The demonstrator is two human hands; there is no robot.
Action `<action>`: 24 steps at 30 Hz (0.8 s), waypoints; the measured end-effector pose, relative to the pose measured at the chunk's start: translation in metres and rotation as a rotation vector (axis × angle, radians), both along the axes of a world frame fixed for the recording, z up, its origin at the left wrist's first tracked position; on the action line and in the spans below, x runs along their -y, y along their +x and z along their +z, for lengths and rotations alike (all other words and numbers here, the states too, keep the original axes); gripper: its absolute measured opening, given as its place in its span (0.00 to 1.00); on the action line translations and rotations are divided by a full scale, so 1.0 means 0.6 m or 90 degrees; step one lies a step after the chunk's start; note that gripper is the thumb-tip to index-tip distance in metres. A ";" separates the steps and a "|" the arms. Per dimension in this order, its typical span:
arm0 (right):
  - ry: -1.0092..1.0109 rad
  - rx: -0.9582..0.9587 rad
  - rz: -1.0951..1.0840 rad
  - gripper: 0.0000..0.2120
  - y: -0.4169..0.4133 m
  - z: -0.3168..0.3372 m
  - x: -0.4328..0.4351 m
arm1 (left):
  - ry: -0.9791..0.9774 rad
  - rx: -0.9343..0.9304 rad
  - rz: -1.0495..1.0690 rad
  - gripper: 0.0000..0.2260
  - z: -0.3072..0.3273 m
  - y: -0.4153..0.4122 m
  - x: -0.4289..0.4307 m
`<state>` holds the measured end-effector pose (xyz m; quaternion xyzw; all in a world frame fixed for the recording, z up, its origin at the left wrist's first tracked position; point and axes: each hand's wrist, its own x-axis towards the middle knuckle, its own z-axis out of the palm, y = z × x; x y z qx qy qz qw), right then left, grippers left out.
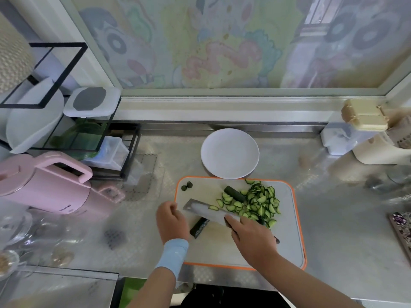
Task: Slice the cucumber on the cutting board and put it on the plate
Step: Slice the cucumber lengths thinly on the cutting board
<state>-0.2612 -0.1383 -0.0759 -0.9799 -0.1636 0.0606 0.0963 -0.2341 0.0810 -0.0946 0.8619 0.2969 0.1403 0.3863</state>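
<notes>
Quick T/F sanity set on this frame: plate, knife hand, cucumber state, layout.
1. The plate holds no cucumber. True.
2. The right hand grips the knife. True.
3. All the cucumber is sliced. False: one unsliced piece lies by the pile, and another piece lies under the blade.
4. The slices are piled on the left side of the cutting board. False: they are on its right side.
5. The pink kettle stands to the right of the board. False: it stands to the left.
</notes>
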 end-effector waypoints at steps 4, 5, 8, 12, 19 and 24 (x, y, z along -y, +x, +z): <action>-0.024 0.019 0.011 0.19 0.019 0.010 0.001 | 0.232 -0.019 -0.273 0.12 0.036 0.039 0.015; -0.026 0.021 0.012 0.20 0.022 0.012 0.000 | 0.296 -0.065 -0.373 0.12 0.037 0.045 0.027; -0.035 0.019 0.015 0.21 0.029 0.014 -0.004 | 0.350 -0.174 -0.506 0.14 0.032 0.049 0.061; -0.053 -0.018 -0.013 0.24 0.030 0.009 -0.009 | 0.244 -0.220 -0.573 0.15 0.037 0.064 0.107; -0.058 -0.051 -0.030 0.28 0.035 0.008 -0.005 | 0.104 -0.180 -0.497 0.20 0.060 0.092 0.124; 0.045 -0.096 -0.047 0.13 0.033 0.026 -0.012 | 0.102 -0.010 -0.387 0.14 0.058 0.077 0.094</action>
